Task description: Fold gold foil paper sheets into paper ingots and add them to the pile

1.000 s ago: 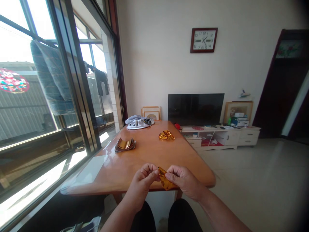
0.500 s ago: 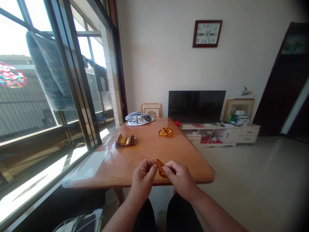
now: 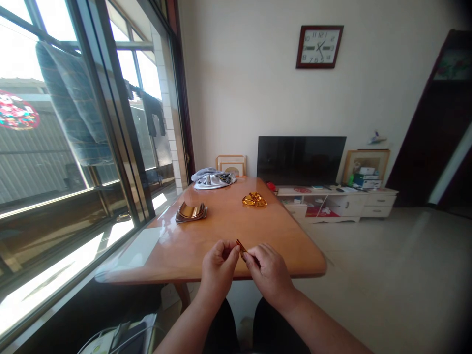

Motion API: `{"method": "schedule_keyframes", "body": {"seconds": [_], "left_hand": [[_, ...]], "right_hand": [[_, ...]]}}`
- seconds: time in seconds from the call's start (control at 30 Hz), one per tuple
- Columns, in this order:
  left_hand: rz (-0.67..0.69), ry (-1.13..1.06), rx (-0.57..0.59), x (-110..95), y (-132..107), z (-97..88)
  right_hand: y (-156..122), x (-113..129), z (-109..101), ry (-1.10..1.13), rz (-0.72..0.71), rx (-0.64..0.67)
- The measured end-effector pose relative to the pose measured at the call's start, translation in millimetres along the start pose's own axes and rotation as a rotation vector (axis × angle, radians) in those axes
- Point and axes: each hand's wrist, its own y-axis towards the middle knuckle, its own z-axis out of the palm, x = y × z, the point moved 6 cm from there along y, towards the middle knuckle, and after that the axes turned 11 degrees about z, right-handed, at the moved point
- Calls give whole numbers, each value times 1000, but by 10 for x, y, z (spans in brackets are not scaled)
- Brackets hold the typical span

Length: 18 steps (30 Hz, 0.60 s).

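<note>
**Gold foil pinched btwn both hands at near table edge**

The left hand (image 3: 217, 265) and right hand (image 3: 267, 273) meet just over the near edge of the table (image 3: 177, 255). Fingers are curled in, w/ the thumb and forefinger tips of each hand closed on a small gold foil piece (image 3: 241, 245). Only a thin orange-gold sliver shows btwn the fingertips. The rest is hidden, so its folded shape can't be made out.

Handling, as a judgement: prob. v. light, thin and soft, w/ a metallic face that looks slick. It likely creases easily and keeps the crease, and could tear or crumple if squeezed hard. It's best held by edges or corners w/ a fingertip pinch, as both hands do here, not by the flat.

Materials, textures and shapes:
- **Table:** glossy orange-brown wood w/ rounded corners and strong window glare on the left side.
- **Far left on it:** a stack of gold sheets (image 3: 191, 212), mirror-shiny, edges curling up.
- **Far, nearer the middle:** a folded gold shape (image 3: 254, 199), crinkled and faceted, well apart from the hands.
- **Far end:** a grey-white cloth (image 3: 213, 179), soft and rumpled.
- **Beyond the table:** a dark flat TV (image 3: 300, 160) and a wood-framed clock (image 3: 319, 46) on the pale wall.
</note>
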Motion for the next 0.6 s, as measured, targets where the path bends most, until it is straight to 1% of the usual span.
{"method": "schedule_keyframes", "body": {"seconds": [0.13, 0.3, 0.4, 0.53, 0.6], "left_hand": [[-58, -115, -37, 28, -3, 14], [-100, -131, -48, 92, -4, 26], [-96, -122, -63, 105, 0, 26], [-68, -77, -88, 74, 2, 13], [-70, -86, -80, 60, 1, 15]], "right_hand": [[-9, -7, 1, -10, 0, 5], [-15, 10, 18, -47, -17, 1], [-14, 29, 29, -84, -37, -22], [-14, 45, 53, -124, -52, -42], [-13, 42, 60, -126, -48, -45]]}}
